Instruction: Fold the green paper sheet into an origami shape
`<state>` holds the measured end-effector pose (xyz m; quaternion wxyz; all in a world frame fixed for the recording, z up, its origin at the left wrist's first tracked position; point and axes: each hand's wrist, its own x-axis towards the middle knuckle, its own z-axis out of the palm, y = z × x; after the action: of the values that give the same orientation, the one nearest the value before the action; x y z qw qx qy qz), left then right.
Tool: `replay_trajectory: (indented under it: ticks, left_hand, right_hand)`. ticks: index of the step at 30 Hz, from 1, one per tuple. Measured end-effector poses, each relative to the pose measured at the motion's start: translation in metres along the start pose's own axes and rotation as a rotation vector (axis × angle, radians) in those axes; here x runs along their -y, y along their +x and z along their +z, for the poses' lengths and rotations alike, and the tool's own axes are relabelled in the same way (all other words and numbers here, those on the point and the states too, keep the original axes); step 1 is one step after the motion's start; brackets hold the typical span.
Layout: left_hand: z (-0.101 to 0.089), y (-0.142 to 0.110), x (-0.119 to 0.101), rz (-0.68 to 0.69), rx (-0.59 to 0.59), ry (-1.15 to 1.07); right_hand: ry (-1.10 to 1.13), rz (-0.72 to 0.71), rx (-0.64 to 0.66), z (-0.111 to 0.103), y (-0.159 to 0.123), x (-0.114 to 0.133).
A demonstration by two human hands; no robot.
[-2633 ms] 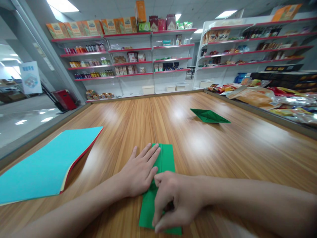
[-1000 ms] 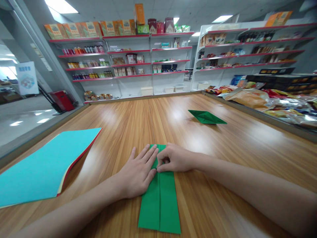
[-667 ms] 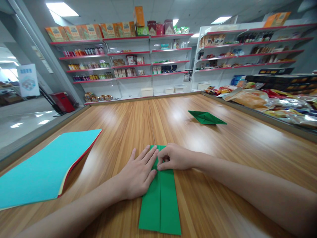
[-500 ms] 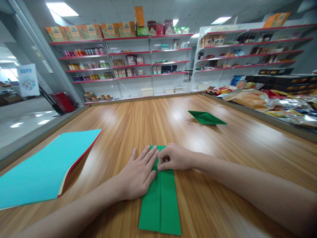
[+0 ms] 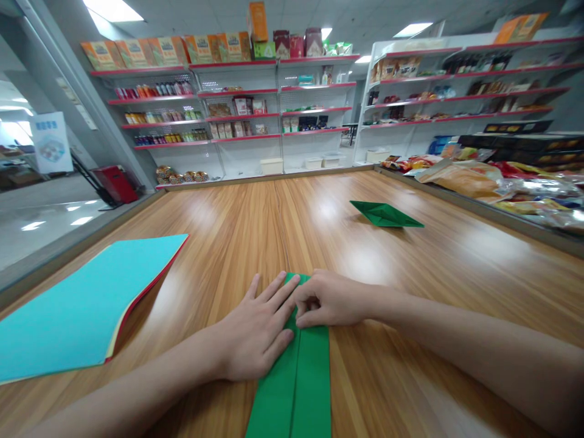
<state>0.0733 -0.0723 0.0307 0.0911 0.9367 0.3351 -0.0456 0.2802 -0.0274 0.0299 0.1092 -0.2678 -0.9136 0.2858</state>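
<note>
A folded strip of green paper point(image 5: 313, 377) lies on the table before me, two long flaps meeting at a centre line. My left hand point(image 5: 255, 334) rests flat on its left side, fingers spread. My right hand point(image 5: 331, 298) is on the upper part of the strip, its thumb and index finger closed in a pinch at the centre line; the hand hides how much paper is between the fingertips. Farther back on the right sits a folded green paper boat shape point(image 5: 387, 214). The near end of the strip runs out of view.
A stack of coloured paper point(image 5: 91, 298), light blue on top, lies at the left with its right edge curled. The wooden table point(image 5: 219, 225) has a raised rim. Packaged snacks point(image 5: 483, 179) border it on the right, and stocked shelves point(image 5: 241, 64) stand behind.
The right hand went from the near part of the strip to its far part beside the left hand. Since half a second ago, both hands and the strip have shifted slightly toward me, the strip turning a little.
</note>
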Motion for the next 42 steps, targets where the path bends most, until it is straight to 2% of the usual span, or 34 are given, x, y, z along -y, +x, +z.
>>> replay_trajectory:
  ticks: [5,12,18,24,32,42]
  left_hand:
    - [-0.006,-0.002,-0.006,-0.010,0.011,0.005]
    - [-0.005,-0.002,-0.011,-0.025,0.031,0.000]
    - [-0.004,0.000,-0.011,-0.021,0.021,-0.007]
    - [-0.006,-0.001,-0.012,-0.030,0.037,-0.006]
    - [-0.005,-0.003,-0.015,-0.027,0.043,-0.002]
    - [-0.006,-0.001,-0.015,-0.026,0.038,0.006]
  right_hand:
    - [-0.006,0.016,-0.014,-0.003,-0.003,0.004]
    - [0.010,0.046,-0.053,-0.011,-0.007,-0.012]
    - [0.028,0.049,-0.076,-0.012,-0.007,-0.016]
    - [0.048,0.136,-0.086,-0.014,-0.007,-0.021]
    - [0.058,0.292,-0.207,-0.014,-0.005,-0.044]
    - [0.025,0.273,-0.291,-0.011,-0.004,-0.049]
